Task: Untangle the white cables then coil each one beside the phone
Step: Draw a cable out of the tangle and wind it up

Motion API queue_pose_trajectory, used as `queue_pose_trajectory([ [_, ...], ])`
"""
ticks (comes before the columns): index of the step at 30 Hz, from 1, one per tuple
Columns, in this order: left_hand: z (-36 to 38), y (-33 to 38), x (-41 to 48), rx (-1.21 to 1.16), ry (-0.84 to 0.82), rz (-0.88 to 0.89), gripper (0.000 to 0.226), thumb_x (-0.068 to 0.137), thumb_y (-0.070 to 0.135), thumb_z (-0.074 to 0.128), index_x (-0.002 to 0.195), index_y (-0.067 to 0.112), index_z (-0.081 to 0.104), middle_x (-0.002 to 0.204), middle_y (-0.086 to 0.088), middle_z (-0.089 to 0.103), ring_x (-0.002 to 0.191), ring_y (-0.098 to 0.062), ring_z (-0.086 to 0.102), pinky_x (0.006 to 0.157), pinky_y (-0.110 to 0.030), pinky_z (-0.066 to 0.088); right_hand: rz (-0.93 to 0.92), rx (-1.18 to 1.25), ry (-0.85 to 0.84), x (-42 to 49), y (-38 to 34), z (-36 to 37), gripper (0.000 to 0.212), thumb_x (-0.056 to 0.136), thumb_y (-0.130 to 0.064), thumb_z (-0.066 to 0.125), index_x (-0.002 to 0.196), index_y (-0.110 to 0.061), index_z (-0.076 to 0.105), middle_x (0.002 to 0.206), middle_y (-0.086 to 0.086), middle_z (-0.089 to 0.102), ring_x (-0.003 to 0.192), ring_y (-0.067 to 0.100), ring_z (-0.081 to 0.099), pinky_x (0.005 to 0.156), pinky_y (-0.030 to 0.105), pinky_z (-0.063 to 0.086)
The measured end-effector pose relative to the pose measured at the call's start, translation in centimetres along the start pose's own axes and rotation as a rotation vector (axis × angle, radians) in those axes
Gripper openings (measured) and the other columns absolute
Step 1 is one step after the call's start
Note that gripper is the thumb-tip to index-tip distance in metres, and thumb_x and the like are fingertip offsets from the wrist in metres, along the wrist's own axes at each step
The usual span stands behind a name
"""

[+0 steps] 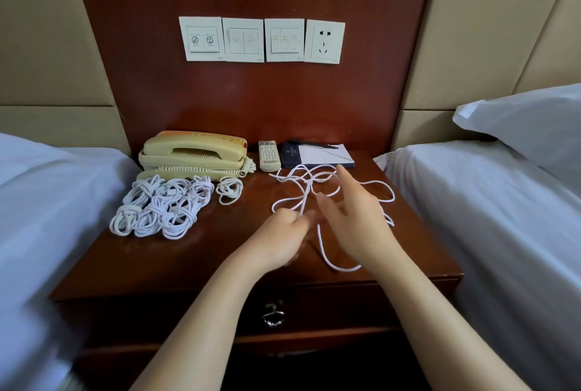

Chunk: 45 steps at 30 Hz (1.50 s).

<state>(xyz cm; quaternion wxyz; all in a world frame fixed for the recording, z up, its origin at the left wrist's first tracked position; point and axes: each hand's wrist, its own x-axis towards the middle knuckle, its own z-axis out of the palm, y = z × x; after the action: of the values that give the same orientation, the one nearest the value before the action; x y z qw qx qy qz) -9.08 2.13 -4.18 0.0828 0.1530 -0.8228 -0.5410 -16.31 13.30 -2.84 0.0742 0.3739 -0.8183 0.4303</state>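
A loose tangle of white cable (309,184) sprawls over the right half of the wooden nightstand (201,252). My left hand (279,236) pinches a strand of it near the middle. My right hand (352,211) hovers just right of that, fingers spread and straight, above the cable; whether it touches a strand I cannot tell. A beige phone (193,151) stands at the back left. In front of it lie several coiled white cables (163,205) in a pile, plus one small coil (230,189) beside them.
A remote control (268,155) and a notepad with a pen (320,153) lie at the back of the nightstand. Beds with white sheets flank it on the left (47,202) and right (503,202). Wall switches and a socket (261,40) sit above. A drawer handle (274,316) is below.
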Motion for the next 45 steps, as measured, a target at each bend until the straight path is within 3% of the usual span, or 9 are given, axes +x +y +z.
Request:
queue_pose_trajectory([
  [3,-0.3,0.6,-0.4,-0.213,-0.135,-0.049,0.047,0.102,0.029,0.031,0.058,0.014,0.030,0.038,0.008,0.022,0.031,-0.008,0.020,0.040,-0.019,0.021,-0.002,0.202,0.088,0.9,0.7,-0.5,0.021,0.095,-0.013,0.051,0.099,0.005,0.061,0.066,0.003,0.050,0.056,0.004,0.037,0.059,0.026,0.035],
  [8,-1.8,1.0,-1.3,-0.650,-0.222,0.038,0.048,0.098,0.032,0.035,0.053,0.018,0.032,0.046,0.008,0.019,0.035,-0.004,0.017,0.039,-0.018,0.022,0.032,0.321,0.178,1.2,1.7,-2.3,0.030,0.093,-0.013,0.054,0.067,-0.017,0.067,0.056,0.014,0.045,0.054,0.007,0.039,0.050,0.021,0.030],
  [12,-2.1,1.2,-1.5,-0.979,-0.247,0.059,0.041,0.085,0.036,0.043,0.048,0.019,0.036,0.042,0.009,0.021,0.031,-0.002,0.020,0.036,-0.016,0.022,0.082,0.058,0.026,0.8,2.1,-1.4,0.028,0.092,-0.025,0.055,0.066,-0.023,0.066,0.049,-0.003,0.046,0.045,0.007,0.040,0.049,0.025,0.031],
  [18,-2.4,1.0,-0.7,-1.335,-0.070,0.014,0.053,0.098,0.038,0.027,0.051,0.017,0.040,0.043,0.008,0.024,0.031,-0.004,0.022,0.035,-0.017,0.023,-0.040,-0.398,-0.231,-1.0,0.3,0.0,0.025,0.092,-0.037,0.050,0.078,-0.027,0.069,0.080,-0.005,0.067,0.079,0.021,0.059,0.062,0.029,0.036],
  [23,-2.4,1.1,-0.2,-1.276,0.137,-0.015,0.044,0.100,0.032,0.021,0.063,0.015,0.038,0.043,0.007,0.023,0.032,-0.006,0.020,0.036,-0.018,0.022,-0.298,-0.432,-0.352,-2.0,-0.4,0.7,0.040,0.096,-0.036,0.043,0.061,-0.016,0.038,0.055,0.000,0.040,0.062,0.027,0.042,0.059,0.035,0.039],
  [31,-2.3,0.4,0.7,-0.574,0.397,-0.013,0.040,0.102,0.025,0.023,0.067,0.013,0.039,0.041,0.008,0.025,0.031,-0.005,0.022,0.036,-0.016,0.022,-0.489,-0.051,-0.274,-2.3,-1.5,0.6,0.029,0.094,-0.037,0.045,0.075,-0.018,0.055,0.057,-0.001,0.049,0.052,0.021,0.042,0.052,0.039,0.039],
  [35,-1.0,0.5,0.2,-0.346,0.240,0.023,0.042,0.102,0.020,0.027,0.066,0.006,0.044,0.040,0.002,0.039,0.034,-0.009,0.035,0.035,-0.013,0.028,-0.467,0.025,-0.132,-1.7,-1.3,0.2,0.030,0.092,-0.041,0.046,0.079,-0.020,0.063,0.063,-0.005,0.063,0.055,0.015,0.056,0.055,0.041,0.046],
  [40,0.0,0.8,-0.3,-0.434,-0.098,0.012,0.034,0.102,0.026,0.026,0.092,0.005,0.052,0.058,-0.006,0.038,0.039,-0.008,0.033,0.037,-0.016,0.026,-0.338,0.091,0.012,-0.8,-0.2,-0.5,0.027,0.087,-0.040,0.057,0.067,-0.022,0.055,0.056,-0.002,0.061,0.053,0.012,0.055,0.053,0.037,0.046],
  [45,0.0,1.2,-1.1,-0.602,-0.359,-0.047,0.063,0.098,0.053,0.014,0.058,0.011,0.039,0.042,0.004,0.027,0.031,-0.005,0.022,0.036,-0.017,0.023,-0.198,0.311,0.021,0.3,0.8,-0.5,0.039,0.084,-0.032,0.069,0.055,-0.016,0.048,0.046,-0.011,0.040,0.048,0.004,0.033,0.049,0.020,0.028],
])
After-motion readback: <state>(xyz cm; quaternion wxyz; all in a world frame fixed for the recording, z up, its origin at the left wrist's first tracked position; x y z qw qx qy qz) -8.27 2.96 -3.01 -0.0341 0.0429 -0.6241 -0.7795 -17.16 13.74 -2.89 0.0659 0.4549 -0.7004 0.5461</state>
